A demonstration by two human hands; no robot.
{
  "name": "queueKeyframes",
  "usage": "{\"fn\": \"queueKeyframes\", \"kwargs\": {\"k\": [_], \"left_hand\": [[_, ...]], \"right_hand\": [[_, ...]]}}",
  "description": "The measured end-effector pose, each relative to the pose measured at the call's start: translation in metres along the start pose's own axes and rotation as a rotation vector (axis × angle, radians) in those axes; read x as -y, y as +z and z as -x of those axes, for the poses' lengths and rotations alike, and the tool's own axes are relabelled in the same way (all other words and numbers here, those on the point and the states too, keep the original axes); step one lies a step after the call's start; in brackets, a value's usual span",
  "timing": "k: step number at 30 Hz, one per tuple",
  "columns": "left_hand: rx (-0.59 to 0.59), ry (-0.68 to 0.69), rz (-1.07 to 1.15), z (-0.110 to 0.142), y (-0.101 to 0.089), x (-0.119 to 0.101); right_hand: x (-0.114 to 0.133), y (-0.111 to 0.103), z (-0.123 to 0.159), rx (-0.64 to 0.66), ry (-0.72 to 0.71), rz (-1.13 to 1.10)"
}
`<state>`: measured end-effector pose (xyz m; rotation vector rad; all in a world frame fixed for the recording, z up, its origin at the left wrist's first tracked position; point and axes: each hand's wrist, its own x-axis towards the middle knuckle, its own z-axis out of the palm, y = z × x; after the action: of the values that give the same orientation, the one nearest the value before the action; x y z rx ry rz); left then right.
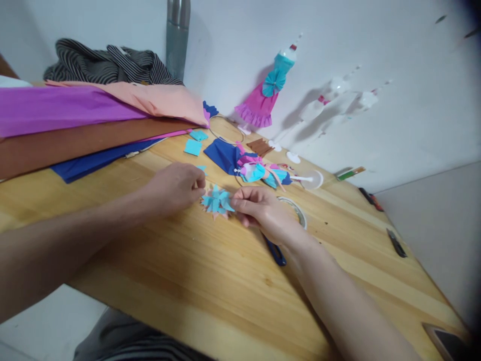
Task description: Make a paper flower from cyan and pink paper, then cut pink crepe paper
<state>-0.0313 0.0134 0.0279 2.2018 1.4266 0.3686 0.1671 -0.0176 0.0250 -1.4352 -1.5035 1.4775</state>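
A small spiky paper flower (pixel 217 201) in light blue and pink lies on the wooden table (pixel 210 281). My left hand (pixel 176 186) pinches its left edge with closed fingers. My right hand (pixel 259 206) grips its right edge, fingers curled. Blue scissor handles (pixel 275 253) stick out from under my right wrist. A roll of clear tape (pixel 297 210) sits just behind my right hand.
Sheets of purple, peach, brown and blue paper (pixel 75 125) are stacked at the left. Paper scraps (pixel 248 163) lie behind my hands. A doll form in a pink and blue dress (pixel 266 93) and bare white forms (pixel 334 100) stand by the wall. A phone (pixel 449 343) lies at the right corner.
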Motion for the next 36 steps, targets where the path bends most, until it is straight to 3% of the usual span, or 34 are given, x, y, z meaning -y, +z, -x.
{"fn": "queueKeyframes", "kwargs": {"k": [5,9,12,15,19,27,29,31,33,36], "left_hand": [[-0.098,0.010,0.051,-0.002,-0.002,0.000],[-0.163,0.017,0.330,-0.003,-0.003,-0.001],[-0.067,-0.083,0.636,-0.001,-0.003,-0.004],[0.072,-0.091,0.933,0.001,0.000,-0.006],[0.235,-0.109,1.139,0.003,0.004,-0.007],[0.080,-0.225,1.152,0.000,0.002,-0.008],[-0.023,-0.245,1.084,0.000,0.004,-0.008],[-0.156,-0.173,0.936,0.001,0.007,-0.009],[-0.268,-0.003,0.740,0.003,0.011,-0.010],[-0.315,0.252,0.417,0.008,0.017,-0.012]], "right_hand": [[0.006,-0.007,0.003,-0.041,-0.030,-0.054],[0.007,-0.009,0.003,-0.022,-0.127,-0.210],[0.006,-0.006,0.002,0.005,-0.190,-0.264],[0.003,-0.002,0.001,0.040,-0.185,-0.287],[0.002,0.001,0.001,0.073,-0.210,-0.287],[0.002,-0.002,-0.001,0.017,-0.184,-0.319],[0.001,-0.002,-0.002,0.020,-0.172,-0.343],[0.001,-0.001,-0.003,0.010,-0.164,-0.348],[-0.001,0.001,-0.004,-0.020,-0.159,-0.342],[-0.004,0.006,-0.004,-0.058,-0.155,-0.334]]}}
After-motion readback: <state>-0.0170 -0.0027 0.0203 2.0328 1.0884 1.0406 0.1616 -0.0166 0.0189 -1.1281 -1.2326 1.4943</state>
